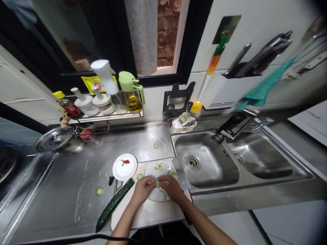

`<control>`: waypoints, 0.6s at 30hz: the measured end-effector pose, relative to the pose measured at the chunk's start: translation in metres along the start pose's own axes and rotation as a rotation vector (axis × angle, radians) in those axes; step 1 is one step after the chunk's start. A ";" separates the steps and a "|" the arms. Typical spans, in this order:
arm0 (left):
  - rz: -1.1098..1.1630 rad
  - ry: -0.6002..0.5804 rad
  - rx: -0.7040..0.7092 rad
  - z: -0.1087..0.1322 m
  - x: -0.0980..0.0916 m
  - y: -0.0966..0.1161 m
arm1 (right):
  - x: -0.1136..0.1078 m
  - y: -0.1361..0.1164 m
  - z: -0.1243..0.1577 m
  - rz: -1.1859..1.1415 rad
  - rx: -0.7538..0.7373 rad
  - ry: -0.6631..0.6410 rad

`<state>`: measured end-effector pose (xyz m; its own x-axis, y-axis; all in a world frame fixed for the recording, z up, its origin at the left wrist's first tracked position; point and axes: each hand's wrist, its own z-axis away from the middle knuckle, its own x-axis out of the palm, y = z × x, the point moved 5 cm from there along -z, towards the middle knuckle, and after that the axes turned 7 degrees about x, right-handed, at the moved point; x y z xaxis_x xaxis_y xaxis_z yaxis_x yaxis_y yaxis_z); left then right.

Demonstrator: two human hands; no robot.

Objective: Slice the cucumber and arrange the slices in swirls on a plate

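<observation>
Left hand [144, 189]: thumb and finger pressed together, apparently pinching a thin cucumber slice [157, 183] held above the white square plate [153, 196]. Right hand [171, 188]: fingertips meet the same slice from the other side; cannot tell whether they pinch it or only steady it. Judgement: a light grip near the rim should suit so thin and wet a piece; bending slowly, with both wrists low, would limit tearing. Directly under the fingers and toward the wearer, curved cucumber pieces [162, 194] lie on the plate, so any lowering calls for a straight path, no sideways sweep. Nearer than the fingers, the cutting board [148, 216] extends to the surface's front edge. Left of the fingers, the whole cucumber [114, 206] slants past the board's edge, limiting the left elbow. Right of the fingers, a broad cleaver blade [182, 172] lies just beside the plate, next to the sink [206, 160]; the right hand would do better lifting up than sliding out. Beyond the fingers: a fan of slices [159, 166] on the plate; farther left, a round saucer [125, 175] bearing red bits.
</observation>
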<state>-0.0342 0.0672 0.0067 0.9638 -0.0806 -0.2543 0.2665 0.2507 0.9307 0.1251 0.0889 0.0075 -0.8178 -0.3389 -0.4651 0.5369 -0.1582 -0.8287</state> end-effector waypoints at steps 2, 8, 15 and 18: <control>0.086 -0.037 -0.046 -0.001 0.007 -0.001 | -0.003 -0.002 -0.003 -0.026 0.037 -0.055; 0.378 -0.070 -0.261 -0.001 0.023 -0.015 | -0.010 -0.003 -0.005 -0.037 0.044 -0.066; 0.755 -0.094 -0.672 0.008 0.046 -0.031 | -0.013 -0.008 -0.002 -0.066 0.019 -0.109; 0.848 -0.085 -0.704 0.008 0.049 -0.031 | -0.015 -0.010 -0.001 -0.073 -0.005 -0.120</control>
<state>0.0047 0.0479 -0.0326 0.8403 0.3175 0.4395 -0.5072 0.7467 0.4303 0.1318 0.0965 0.0220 -0.8239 -0.4352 -0.3631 0.4755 -0.1823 -0.8606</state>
